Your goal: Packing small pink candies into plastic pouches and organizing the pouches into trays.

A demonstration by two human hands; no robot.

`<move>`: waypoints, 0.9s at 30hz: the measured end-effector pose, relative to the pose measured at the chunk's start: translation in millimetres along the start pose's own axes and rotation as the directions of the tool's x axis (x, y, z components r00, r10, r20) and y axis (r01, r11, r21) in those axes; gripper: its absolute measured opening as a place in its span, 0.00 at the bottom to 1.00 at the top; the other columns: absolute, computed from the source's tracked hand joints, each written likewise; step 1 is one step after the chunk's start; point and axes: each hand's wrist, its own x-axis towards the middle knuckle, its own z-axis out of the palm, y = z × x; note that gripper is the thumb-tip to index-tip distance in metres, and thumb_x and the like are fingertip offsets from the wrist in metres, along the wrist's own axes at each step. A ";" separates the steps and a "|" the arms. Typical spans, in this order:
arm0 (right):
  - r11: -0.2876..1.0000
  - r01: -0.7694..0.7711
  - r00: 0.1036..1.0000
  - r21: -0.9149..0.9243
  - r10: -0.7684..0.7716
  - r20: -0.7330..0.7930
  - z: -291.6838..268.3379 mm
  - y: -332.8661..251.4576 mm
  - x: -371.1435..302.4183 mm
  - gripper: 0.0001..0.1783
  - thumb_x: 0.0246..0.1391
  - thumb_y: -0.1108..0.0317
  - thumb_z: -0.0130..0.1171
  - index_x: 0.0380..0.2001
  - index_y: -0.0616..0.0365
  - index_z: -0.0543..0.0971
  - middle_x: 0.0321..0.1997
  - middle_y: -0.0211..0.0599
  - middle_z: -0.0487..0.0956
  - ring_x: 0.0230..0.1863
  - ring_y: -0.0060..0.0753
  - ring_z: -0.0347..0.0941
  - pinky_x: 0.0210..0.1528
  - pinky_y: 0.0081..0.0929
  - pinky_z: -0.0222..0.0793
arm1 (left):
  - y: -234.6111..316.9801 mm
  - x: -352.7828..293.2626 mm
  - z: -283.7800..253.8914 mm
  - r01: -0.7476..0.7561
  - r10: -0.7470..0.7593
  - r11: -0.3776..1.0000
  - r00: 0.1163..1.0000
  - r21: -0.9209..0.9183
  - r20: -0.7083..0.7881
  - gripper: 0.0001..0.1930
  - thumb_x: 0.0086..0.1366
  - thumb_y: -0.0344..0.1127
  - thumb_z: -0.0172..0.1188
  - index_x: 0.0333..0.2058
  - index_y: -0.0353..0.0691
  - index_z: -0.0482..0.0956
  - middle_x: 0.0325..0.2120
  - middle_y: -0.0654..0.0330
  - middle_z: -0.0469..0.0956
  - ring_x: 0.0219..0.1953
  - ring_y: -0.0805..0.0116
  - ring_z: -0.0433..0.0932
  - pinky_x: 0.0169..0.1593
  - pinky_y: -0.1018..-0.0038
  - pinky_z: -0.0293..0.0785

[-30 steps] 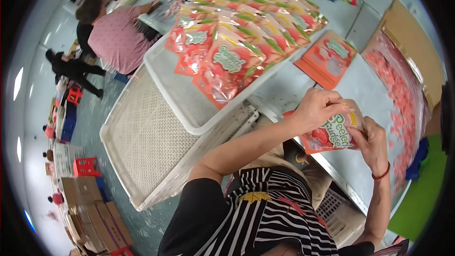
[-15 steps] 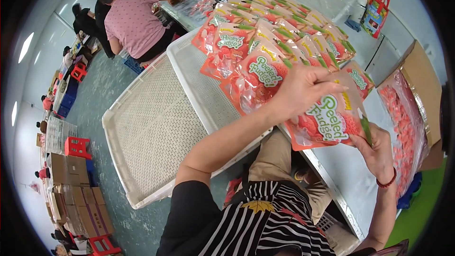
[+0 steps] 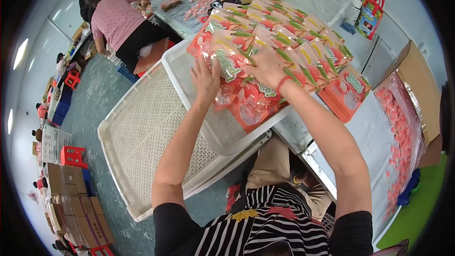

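Note:
A shiny pink candy pouch point(image 3: 230, 61) with a green strip at its top lies tilted over the left side of a pile of like pouches point(image 3: 289, 42). My right hand point(image 3: 266, 68) is closed on its right edge, a red band round the wrist. My left hand point(image 3: 207, 80) rests against its left edge, fingers stretched and apart. The pile sits in a white plastic tray point(image 3: 222, 144), overlapping in rows. Part of the pouch's lower side is hidden among the others.
Another perforated white tray point(image 3: 147, 128) lies to the left. A short stack of flat pouches point(image 3: 346, 92) is on the table by the pile. At right, an open cardboard box point(image 3: 417, 99) holds small pink-wrapped pieces point(image 3: 398, 137). A person in pink point(image 3: 118, 21) bends at a far table.
Both hands have moved left with the pouch, from over the right table to the pile's left side. My left hand has left its top. The person in pink now bends further forward.

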 end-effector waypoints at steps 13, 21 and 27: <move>0.723 0.231 0.865 -0.651 -0.459 -0.202 52.4 34.3 -60.9 0.33 0.37 0.56 0.68 0.51 0.51 0.74 0.62 0.41 0.64 0.64 0.46 0.57 0.63 0.49 0.54 | 20.0 -11.6 80.6 0.339 -0.343 0.936 0.938 -0.094 -0.038 0.39 0.65 0.60 0.41 0.63 0.34 0.50 0.63 0.41 0.52 0.63 0.38 0.50 0.65 0.51 0.43; 0.470 0.603 0.765 -0.644 -0.568 0.302 27.2 100.8 -49.2 0.37 0.40 0.48 0.64 0.56 0.42 0.70 0.66 0.29 0.61 0.70 0.39 0.48 0.70 0.50 0.38 | 39.3 -2.5 78.6 0.437 -0.443 0.896 0.893 -0.086 -0.081 0.39 0.65 0.62 0.38 0.63 0.34 0.51 0.62 0.40 0.53 0.64 0.39 0.50 0.65 0.51 0.44; 0.445 0.504 0.804 -0.740 -0.555 0.214 26.5 99.7 -76.2 0.36 0.42 0.50 0.62 0.57 0.44 0.69 0.67 0.32 0.58 0.71 0.40 0.47 0.70 0.50 0.38 | 45.7 -4.4 89.3 0.391 -0.425 0.893 0.896 -0.221 -0.129 0.34 0.65 0.53 0.47 0.58 0.27 0.59 0.57 0.36 0.61 0.59 0.42 0.59 0.62 0.55 0.52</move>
